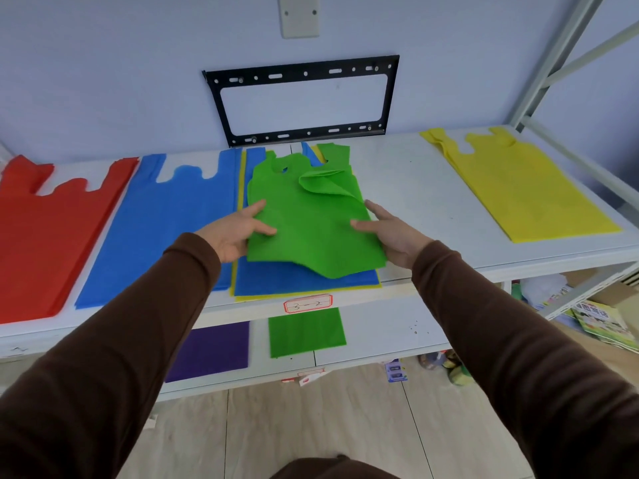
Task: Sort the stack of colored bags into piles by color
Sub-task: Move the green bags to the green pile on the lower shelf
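A green bag (311,219) lies lifted off the mixed stack (304,283) in the middle of the upper shelf, its right handle folded over. My left hand (235,233) grips its left edge and my right hand (387,231) grips its right edge. Blue and yellow bags show under it in the stack. A red pile (45,236) lies far left, a blue pile (162,223) beside it, a yellow pile (525,188) at the right. On the lower shelf lie a green pile (306,335) and a purple pile (214,350).
A black metal bracket (301,98) hangs on the wall behind the stack. The white shelf (422,188) shows bare board between stack and yellow pile. A shelf post (553,60) rises at the right. Booklets (601,323) and clutter lie on the floor lower right.
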Motion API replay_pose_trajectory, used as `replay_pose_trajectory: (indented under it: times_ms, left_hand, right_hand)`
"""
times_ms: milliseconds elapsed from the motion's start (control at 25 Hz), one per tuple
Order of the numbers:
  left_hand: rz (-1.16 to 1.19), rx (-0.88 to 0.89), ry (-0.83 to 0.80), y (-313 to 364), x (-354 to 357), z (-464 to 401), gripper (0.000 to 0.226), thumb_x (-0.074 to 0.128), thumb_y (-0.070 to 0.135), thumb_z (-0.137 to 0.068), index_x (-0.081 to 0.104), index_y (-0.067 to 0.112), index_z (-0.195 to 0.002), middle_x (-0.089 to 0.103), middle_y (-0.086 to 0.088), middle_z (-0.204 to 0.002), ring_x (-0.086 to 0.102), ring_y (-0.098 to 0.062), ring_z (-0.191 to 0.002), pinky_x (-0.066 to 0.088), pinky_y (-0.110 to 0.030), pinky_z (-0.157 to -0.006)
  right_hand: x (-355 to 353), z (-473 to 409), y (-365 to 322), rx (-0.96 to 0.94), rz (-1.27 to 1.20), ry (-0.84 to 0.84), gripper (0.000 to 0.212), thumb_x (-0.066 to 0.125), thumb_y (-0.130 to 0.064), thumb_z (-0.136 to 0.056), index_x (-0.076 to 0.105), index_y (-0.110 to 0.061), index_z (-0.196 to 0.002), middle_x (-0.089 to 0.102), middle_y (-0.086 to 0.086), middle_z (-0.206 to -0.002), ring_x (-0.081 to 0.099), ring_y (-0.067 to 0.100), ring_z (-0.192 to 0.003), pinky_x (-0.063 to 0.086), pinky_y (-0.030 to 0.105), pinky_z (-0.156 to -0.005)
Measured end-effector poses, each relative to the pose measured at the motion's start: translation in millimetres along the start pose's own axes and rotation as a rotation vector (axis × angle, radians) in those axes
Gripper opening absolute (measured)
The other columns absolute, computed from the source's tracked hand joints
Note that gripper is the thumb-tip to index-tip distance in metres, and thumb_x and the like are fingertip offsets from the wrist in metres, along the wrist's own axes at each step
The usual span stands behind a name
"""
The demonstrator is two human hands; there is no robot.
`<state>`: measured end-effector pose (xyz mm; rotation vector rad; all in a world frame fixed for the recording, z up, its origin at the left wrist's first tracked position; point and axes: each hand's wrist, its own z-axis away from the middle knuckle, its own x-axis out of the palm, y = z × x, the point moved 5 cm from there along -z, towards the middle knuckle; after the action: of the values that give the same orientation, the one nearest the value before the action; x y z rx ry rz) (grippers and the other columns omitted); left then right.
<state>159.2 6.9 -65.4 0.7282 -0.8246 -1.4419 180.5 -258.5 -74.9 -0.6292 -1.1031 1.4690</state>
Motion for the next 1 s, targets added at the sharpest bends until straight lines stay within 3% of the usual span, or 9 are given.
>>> replay_pose_trajectory:
  times_ms: [80,160,360,440,520,600,680,800,1000]
  left_hand:
    - [-0.118,0.025,0.002,-0.3,-7.8,-8.3,0.084,0.060,-0.001,-0.089,0.023,0.040,-0.151,-0.002,-0.002,-0.164,0.007,-0.029,-0.150,0.010,-0.057,-0.119]
    - [-0.043,0.066,0.030,5.1,-18.3,-21.0,0.077,0.056,0.000,-0.092,0.025,0.038,-0.151,-0.009,0.000,-0.164,-0.009,-0.026,-0.150,-0.005,-0.055,-0.119]
    - [-0.163,0.076,0.030,27.7,-31.3,-59.2,0.061,0.055,0.003,-0.092,0.042,0.032,-0.145,0.006,-0.003,-0.164,0.004,-0.029,-0.151,0.004,-0.056,-0.119]
    - [-0.205,0.069,0.016,34.5,-33.4,-74.5,0.069,0.059,-0.003,-0.086,0.043,0.032,-0.144,0.017,-0.007,-0.162,0.023,-0.031,-0.146,0.020,-0.054,-0.118]
    - [-0.160,0.096,-0.007,41.5,-28.4,-77.8,0.075,0.056,-0.008,-0.087,0.036,0.030,-0.148,0.032,-0.009,-0.157,0.046,-0.031,-0.133,0.047,-0.045,-0.101]
    - [-0.116,0.145,-0.028,47.7,-18.8,-69.8,0.076,0.051,-0.010,-0.090,0.027,0.027,-0.152,0.039,-0.010,-0.152,0.057,-0.029,-0.120,0.057,-0.036,-0.080]
    - [-0.133,0.201,-0.035,49.9,-8.9,-61.5,0.078,0.050,-0.012,-0.090,0.024,0.027,-0.153,0.041,-0.009,-0.152,0.057,-0.028,-0.121,0.057,-0.034,-0.079]
    - [-0.138,0.272,-0.046,36.1,2.7,-38.6,0.083,0.056,-0.010,-0.085,0.026,0.031,-0.152,0.034,-0.004,-0.157,0.048,-0.026,-0.131,0.051,-0.041,-0.098]
    - [-0.137,0.404,-0.031,-37.2,47.7,35.8,0.086,0.064,0.001,-0.080,0.031,0.049,-0.144,0.026,0.011,-0.159,0.036,-0.014,-0.141,0.037,-0.042,-0.113]
  right_hand:
    - [7.3,-4.6,-2.4,-0.001,0.092,-0.022,0.060,0.053,0.009,-0.091,0.044,-0.021,-0.142,0.061,0.014,-0.129,0.067,0.027,-0.094,0.061,0.031,-0.073]
    - [7.6,-6.5,-0.6,0.013,0.157,-0.021,0.066,0.048,0.015,-0.089,0.045,-0.022,-0.144,0.060,0.014,-0.130,0.067,0.027,-0.093,0.061,0.030,-0.073]
    - [4.4,-12.8,0.7,0.131,0.257,-0.044,0.071,0.050,0.014,-0.087,0.039,-0.023,-0.147,0.060,0.014,-0.131,0.064,0.038,-0.108,0.058,0.040,-0.083]
    - [5.8,-12.6,-9.0,0.135,0.302,-0.039,0.079,0.051,0.012,-0.086,0.029,-0.027,-0.150,0.060,0.011,-0.131,0.064,0.038,-0.108,0.057,0.041,-0.084]
    - [5.1,-9.6,-19.3,0.093,0.282,-0.025,0.079,0.050,0.012,-0.086,0.025,-0.025,-0.151,0.064,0.006,-0.122,0.070,0.028,-0.094,0.059,0.035,-0.080]
    - [0.8,1.9,-26.0,0.057,0.193,-0.002,0.076,0.046,0.012,-0.087,0.024,-0.023,-0.151,0.067,0.000,-0.111,0.072,0.017,-0.076,0.059,0.027,-0.068]
    - [-7.8,19.5,-25.2,0.034,0.104,0.027,0.077,0.043,0.011,-0.088,0.019,-0.023,-0.153,0.065,-0.002,-0.113,0.071,0.015,-0.072,0.058,0.025,-0.064]
    - [-17.0,61.5,-8.2,0.044,0.035,-0.029,0.079,0.041,0.013,-0.089,0.021,-0.031,-0.152,0.066,0.001,-0.117,0.073,0.022,-0.079,0.061,0.033,-0.064]
    - [-51.4,140.3,47.3,0.018,0.047,-0.108,0.085,0.042,0.020,-0.086,0.032,-0.038,-0.148,0.058,-0.001,-0.138,0.061,0.032,-0.112,0.054,0.047,-0.087]
